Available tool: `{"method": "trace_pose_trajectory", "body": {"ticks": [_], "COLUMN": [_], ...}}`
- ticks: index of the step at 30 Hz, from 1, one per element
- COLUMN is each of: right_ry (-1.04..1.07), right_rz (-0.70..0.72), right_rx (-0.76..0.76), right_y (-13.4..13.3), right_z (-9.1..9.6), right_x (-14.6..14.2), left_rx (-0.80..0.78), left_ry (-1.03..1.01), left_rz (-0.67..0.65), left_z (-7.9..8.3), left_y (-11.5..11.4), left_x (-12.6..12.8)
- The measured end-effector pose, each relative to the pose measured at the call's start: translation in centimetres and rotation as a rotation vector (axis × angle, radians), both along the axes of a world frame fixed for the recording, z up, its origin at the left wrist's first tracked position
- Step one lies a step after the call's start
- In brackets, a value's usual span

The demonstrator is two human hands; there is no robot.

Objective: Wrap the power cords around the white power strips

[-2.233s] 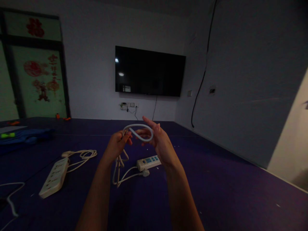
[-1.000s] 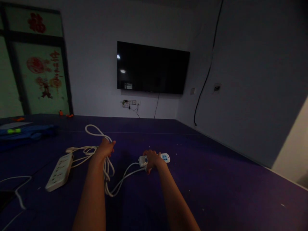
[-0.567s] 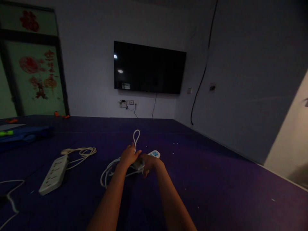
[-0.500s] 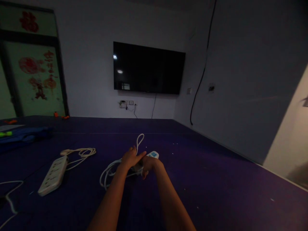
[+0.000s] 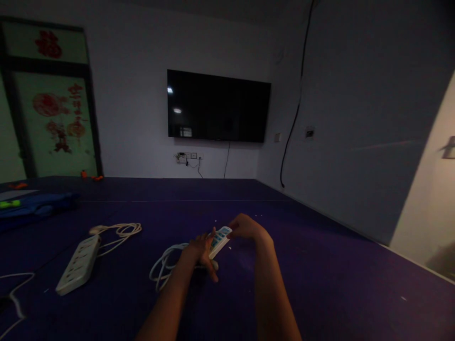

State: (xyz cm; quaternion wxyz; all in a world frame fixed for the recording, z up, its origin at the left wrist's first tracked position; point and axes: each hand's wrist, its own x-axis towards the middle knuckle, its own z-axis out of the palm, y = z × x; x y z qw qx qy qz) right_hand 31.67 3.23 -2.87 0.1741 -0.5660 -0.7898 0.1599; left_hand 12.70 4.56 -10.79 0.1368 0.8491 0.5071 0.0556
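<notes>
1. Low on the left, a cream power strip (image 5: 78, 265) lies slantwise on the purple surface (image 5: 330, 284), its looped cord (image 5: 124, 232) beyond it.
2. The left hand (image 5: 202, 250) spans the near end of a white power strip with blue socket panels (image 5: 221, 239), which lies on the surface ahead of the person. Its thumb stands well apart from the other fingers; whether they grip the strip, I cannot tell.
3. A white cord (image 5: 165, 265) lies coiled left of that hand, and a white plug (image 5: 215, 265) sits by its thumb, outside the sockets. Any print on the blue panels is too small to read.
4. The right hand (image 5: 245, 226) has bent fingers, tips at the strip's far end; whether they clasp it, I cannot tell.
5. Farther left lie blue cloth (image 5: 42, 203) and a bright green item (image 5: 10, 204).
6. Beyond, a door (image 5: 57, 123) bears a red 福 (image 5: 49, 45) on its top panel; smaller red characters below are blurred.
7. On the back wall, dark cords run from outlets (image 5: 194, 155) beneath a dark television (image 5: 218, 106).
</notes>
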Motion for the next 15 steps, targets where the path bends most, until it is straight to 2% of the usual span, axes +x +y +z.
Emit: {"method": "trace_pose_trajectory", "body": {"ticks": [5,9,15], "right_ry": [0.036,0.074,0.167], "right_rz": [-0.021,-0.027,-0.101], "right_rx": [0.039,0.054,0.069], "right_y": [0.2,0.3,-0.7], "right_z": [-0.1,-0.1,0.4], "right_x": [0.3,0.4,1.5], "left_rx": [-0.083,0.006,0.126], "left_ry": [0.062,0.03,-0.019], "left_rz": [0.043,0.103,0.442], "left_z": [0.3,-0.1,-0.8], "left_y": [-0.6,-0.9,-1.2], "left_x": [1.5,2.0,1.8]}}
